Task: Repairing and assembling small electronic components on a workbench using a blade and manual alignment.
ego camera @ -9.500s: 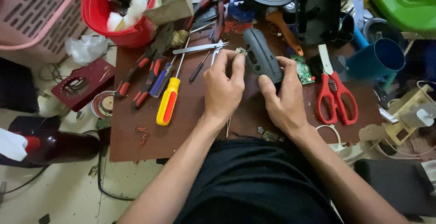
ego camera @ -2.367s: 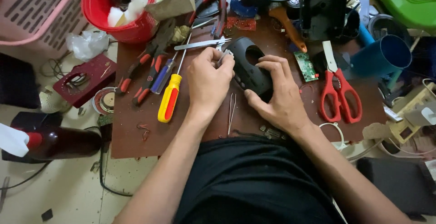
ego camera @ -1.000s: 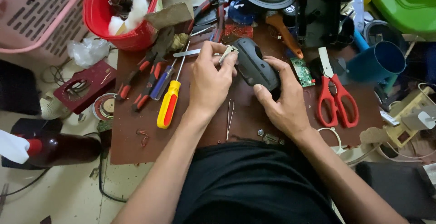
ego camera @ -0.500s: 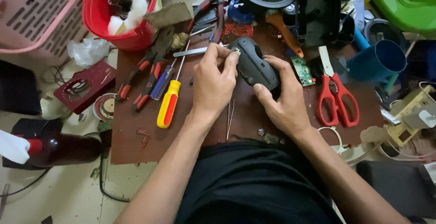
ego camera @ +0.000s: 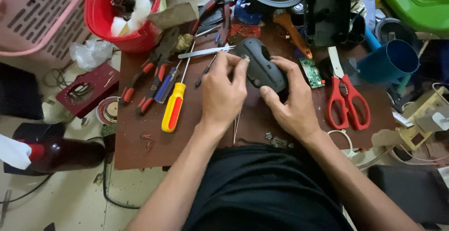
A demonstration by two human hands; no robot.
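Head view: both hands, left [ego camera: 223, 97] and right [ego camera: 292, 102], gripped the dark plastic casing [ego camera: 260, 67] left of the red scissors [ego camera: 347, 101]; it looked light, stiff, smooth, best held by its sides.

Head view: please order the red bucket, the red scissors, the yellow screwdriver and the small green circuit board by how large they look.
1. red bucket
2. red scissors and yellow screwdriver: they look alike in length, so no ranking
3. green circuit board
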